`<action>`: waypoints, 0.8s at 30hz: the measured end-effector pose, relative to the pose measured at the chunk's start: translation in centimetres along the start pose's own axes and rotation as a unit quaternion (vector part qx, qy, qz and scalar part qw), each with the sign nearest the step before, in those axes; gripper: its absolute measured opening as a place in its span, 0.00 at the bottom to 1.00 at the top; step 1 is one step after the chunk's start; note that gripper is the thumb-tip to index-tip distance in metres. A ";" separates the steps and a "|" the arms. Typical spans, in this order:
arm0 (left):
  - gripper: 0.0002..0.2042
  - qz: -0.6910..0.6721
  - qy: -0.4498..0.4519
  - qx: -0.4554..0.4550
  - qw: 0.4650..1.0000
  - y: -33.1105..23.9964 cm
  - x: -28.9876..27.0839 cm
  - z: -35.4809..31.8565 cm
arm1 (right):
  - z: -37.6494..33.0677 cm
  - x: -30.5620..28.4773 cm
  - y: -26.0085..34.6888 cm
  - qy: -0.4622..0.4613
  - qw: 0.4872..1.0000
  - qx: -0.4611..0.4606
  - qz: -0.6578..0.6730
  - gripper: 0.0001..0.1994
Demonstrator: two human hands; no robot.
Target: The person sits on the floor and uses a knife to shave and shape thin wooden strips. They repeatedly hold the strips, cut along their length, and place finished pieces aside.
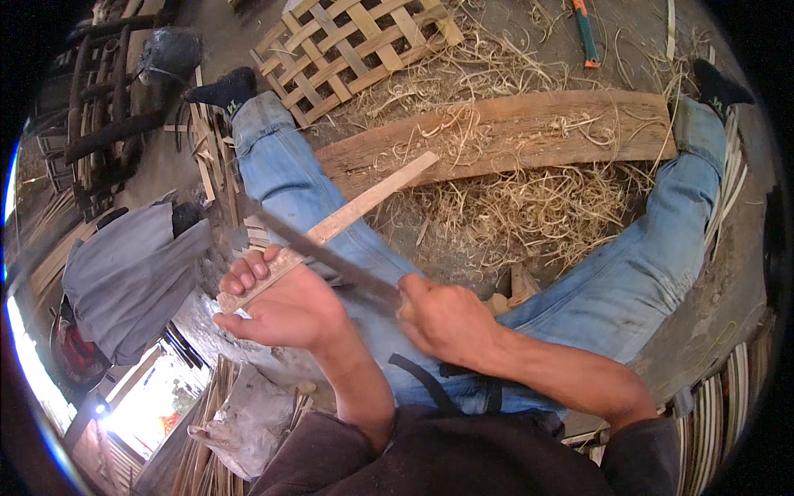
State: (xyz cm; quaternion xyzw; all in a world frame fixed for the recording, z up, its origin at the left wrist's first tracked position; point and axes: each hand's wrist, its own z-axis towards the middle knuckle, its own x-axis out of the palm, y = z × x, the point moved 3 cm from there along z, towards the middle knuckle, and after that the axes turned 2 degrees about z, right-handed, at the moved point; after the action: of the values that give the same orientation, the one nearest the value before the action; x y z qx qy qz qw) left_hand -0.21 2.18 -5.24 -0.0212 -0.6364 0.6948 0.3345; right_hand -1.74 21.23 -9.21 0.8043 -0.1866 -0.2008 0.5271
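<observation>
My left hand (298,312), palm up, is closed around one end of a flat pale strip of bamboo or wood (376,197). The strip slants away to the upper right, over my left leg, toward the plank. In my right hand (447,321), a closed fist grips a long dark-bladed knife (327,258). Its blade, smeared by motion, points to the upper left and crosses the strip just beyond my left fingers. Whether blade and strip touch I cannot tell. The knife's handle is hidden inside my fist.
Between my outstretched legs lies a wide wooden plank (529,136), with curly shavings (546,211) around it. A woven lattice panel (356,50) rests at the far left. Beyond the plank is an orange-and-green handled tool (585,33). Grey cloth (136,277) hangs at left.
</observation>
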 end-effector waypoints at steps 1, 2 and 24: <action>0.19 0.032 -0.004 0.012 0.999 0.0 -0.4 0.2 | -0.1 0.2 -0.4 -0.004 1.000 0.006 -0.016 0.14; 0.19 0.002 0.004 -0.005 1.000 0.0 -0.5 0.0 | -0.1 0.2 -1.2 -0.007 0.999 0.012 -0.033 0.15; 0.19 -0.071 0.016 -0.034 0.997 -0.1 1.9 -1.7 | 1.1 -0.6 -5.7 -0.039 0.993 0.053 -0.099 0.20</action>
State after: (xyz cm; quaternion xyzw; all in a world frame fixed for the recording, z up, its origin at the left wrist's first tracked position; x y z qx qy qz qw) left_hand -0.83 4.56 -4.71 0.0018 -0.6542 0.6466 0.3924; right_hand -2.30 22.80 -14.78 0.8375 -0.1369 -0.2726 0.4534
